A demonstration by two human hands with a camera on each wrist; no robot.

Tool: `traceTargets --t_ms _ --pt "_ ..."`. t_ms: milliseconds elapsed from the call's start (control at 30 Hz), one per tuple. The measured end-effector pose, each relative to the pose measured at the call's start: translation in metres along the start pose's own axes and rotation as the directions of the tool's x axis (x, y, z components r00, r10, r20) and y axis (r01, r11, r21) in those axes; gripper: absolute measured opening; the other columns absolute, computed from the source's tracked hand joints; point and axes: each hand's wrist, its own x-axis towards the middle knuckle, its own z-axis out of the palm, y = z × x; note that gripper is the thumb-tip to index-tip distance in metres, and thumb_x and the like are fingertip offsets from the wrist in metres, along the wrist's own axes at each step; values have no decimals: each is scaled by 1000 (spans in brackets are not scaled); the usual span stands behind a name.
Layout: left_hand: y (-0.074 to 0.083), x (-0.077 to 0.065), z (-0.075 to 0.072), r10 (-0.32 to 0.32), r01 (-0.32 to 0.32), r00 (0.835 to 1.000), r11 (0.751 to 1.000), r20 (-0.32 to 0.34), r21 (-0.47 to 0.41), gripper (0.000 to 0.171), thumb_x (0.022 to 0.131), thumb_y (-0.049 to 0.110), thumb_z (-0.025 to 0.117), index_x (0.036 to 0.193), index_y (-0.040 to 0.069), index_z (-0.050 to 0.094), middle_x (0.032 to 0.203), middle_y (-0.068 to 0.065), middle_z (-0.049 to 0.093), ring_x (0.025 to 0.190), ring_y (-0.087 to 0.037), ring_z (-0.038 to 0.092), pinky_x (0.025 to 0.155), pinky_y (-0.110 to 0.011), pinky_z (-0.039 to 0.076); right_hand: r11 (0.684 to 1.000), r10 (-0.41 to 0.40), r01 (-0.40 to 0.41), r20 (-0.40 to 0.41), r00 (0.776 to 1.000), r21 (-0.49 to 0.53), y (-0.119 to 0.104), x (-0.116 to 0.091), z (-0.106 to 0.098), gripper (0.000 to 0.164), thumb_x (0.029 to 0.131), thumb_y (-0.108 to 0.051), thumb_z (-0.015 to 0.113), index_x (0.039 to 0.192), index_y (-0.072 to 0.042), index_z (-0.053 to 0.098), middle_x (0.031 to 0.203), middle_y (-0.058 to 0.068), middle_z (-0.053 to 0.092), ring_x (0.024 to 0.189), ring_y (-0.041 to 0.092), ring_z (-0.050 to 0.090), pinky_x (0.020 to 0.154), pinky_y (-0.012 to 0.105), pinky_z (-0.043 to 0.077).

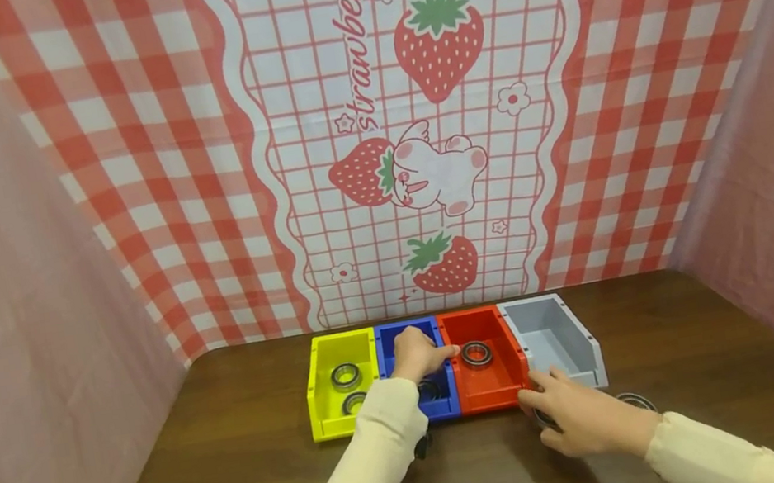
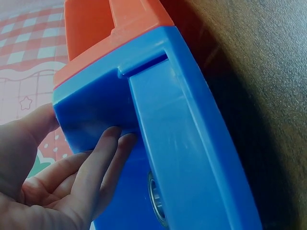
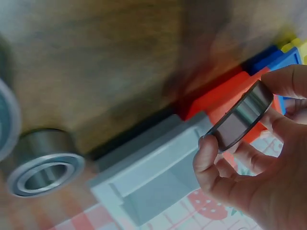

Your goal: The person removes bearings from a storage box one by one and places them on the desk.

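My left hand (image 1: 416, 354) reaches into the blue bin (image 2: 184, 158), its fingers loosely extended with nothing between them. Its thumb lies at the wall shared with the red bin (image 1: 494, 380). Low in the blue bin sits a ball bearing (image 2: 154, 199), apart from those fingers. In front of the red and grey bins, my right hand (image 1: 578, 417) pinches another bearing (image 3: 243, 116) by its outer edge, between thumb and fingers. The held bearing is tilted, and in the head view the hand mostly hides it.
Two bearings lie in the yellow bin (image 1: 318, 410), and one bearing (image 1: 476, 354) in the red bin. The grey bin (image 1: 545, 343) ends the row. More bearings (image 3: 46, 165) stand on the wooden table (image 1: 240, 464) by the right wrist. A dark object (image 1: 423, 445) shows beside the left sleeve.
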Motion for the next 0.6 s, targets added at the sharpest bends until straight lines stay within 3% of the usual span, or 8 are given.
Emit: traceTargets --t_ms 100,167,367,600 --pt "1 -1 -1 5 -5 1000 1000 -6 9 39 77 34 80 56 3 69 52 -6 66 47 -13 56 47 -20 34 1000 -3 3 -24 1000 -12 6 -9 4 29 70 -17 75 92 -18 56 94 0 48 77 20 47 61 30 40" --pt "1 -1 -1 7 -7 1000 1000 -3 3 37 76 34 81 59 3 70 55 -8 67 49 -14 59 48 -20 35 1000 14 -14 -30 999 -19 11 -15 7 29 69 -17 75 90 -20 55 89 -4 43 73 14 39 59 26 34" --pt "1 -2 -1 17 -17 1000 1000 -3 -24 38 77 32 80 60 -1 70 60 -12 69 58 -25 67 47 -21 33 996 89 -90 12 996 23 23 -25 11 29 70 -16 77 87 -22 54 87 -6 42 76 13 41 60 26 36" --pt "0 -2 0 24 -24 1000 1000 0 -10 35 76 32 81 62 2 71 56 -8 68 48 -12 55 50 -21 37 997 82 -81 -16 997 12 31 -32 16 31 67 -15 78 84 -22 53 86 -6 42 77 11 43 61 27 38"
